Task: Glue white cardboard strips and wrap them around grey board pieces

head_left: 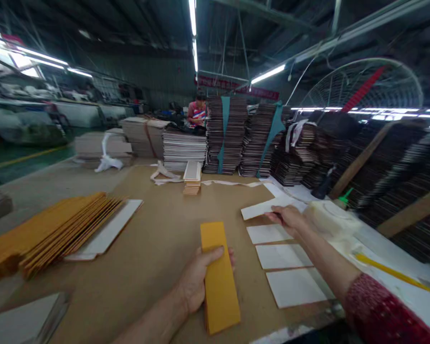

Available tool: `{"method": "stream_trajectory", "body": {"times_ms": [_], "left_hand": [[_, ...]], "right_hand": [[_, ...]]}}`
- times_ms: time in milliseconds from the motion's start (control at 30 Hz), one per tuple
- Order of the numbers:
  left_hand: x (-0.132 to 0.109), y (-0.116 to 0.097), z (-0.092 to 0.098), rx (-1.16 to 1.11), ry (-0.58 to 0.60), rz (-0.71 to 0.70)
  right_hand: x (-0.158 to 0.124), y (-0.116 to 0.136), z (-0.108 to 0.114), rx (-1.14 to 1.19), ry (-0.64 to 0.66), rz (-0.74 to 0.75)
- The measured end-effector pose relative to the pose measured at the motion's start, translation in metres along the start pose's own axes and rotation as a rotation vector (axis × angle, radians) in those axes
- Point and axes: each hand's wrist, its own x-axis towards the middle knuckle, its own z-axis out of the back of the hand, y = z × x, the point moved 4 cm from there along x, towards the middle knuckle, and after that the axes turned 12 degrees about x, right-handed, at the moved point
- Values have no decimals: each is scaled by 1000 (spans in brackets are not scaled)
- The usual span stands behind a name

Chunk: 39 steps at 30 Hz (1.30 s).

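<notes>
While three white panels [284, 256] lie set out at right, the right hand [287, 218] pinches a fourth [255, 210], the left hand [196, 282] gripping unplaced yellow strips [220, 291].

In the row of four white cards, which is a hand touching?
The farthest card: the right hand has fingers on its edge, while no fingers are on the three nearer cards.

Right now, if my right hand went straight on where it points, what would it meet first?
Probably the thin white strip, lying before the tall stack; depth is unclear, so the right hand might pass above it.
</notes>
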Motion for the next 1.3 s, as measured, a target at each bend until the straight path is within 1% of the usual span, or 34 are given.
{"method": "stream_trajectory", "body": {"times_ms": [100,167,233,300,367,400,467,567,633,700,800,900,967,1033,1067,1133,1167,1233,1300], "left_hand": [[-2,-2,-1,-1,6,0],[-4,-3,-2,-9,-7,-1],[-6,-3,-3,-18,-26,-4],[-6,-4,-5,-24,-34,-1],[-6,-4,-7,-28,-34,5],[-6,-4,-8,-32,-33,6],[-5,-5,-9,-37,-28,11],[-6,-7,-6,-32,-43,8],[-8,-9,-2,-31,-67,6],[-8,-9,1,-28,-76,12],[-8,-7,2,-9,-40,30],[-6,-7,1,-4,-29,39],[-5,-7,0,-27,-20,77],[-6,-7,-2,-83,-6,85],[-6,-8,-3,-109,2,61],[-5,-11,-3,-126,7,-55],[-5,-12,-3,-112,9,-112],[-4,-13,-3,-77,6,-190],[-4,-13,-5,-51,12,-223]], "right_hand": [[0,-11,-2,-33,-14,-19],[1,-14,4,-103,-36,-20],[2,-12,15,-212,-66,-5],[6,-3,24,-344,-90,46],[10,6,24,-484,-81,134],[13,10,19,-552,-58,189],[17,13,1,-678,29,310],[19,8,-34,-827,191,472],[17,1,-51,-905,257,539],[14,-4,-58,-971,278,571],[7,-8,-55,-1040,277,584],[-2,-7,-49,-1051,276,580],[-9,-5,-49,-1014,277,574],[-20,-3,-52,-939,287,569],[-27,-2,-56,-887,302,566],[-45,-3,-67,-768,369,540],[-56,-5,-74,-706,426,510],[-79,-13,-88,-590,561,405],[-101,-22,-100,-491,676,289]]}}
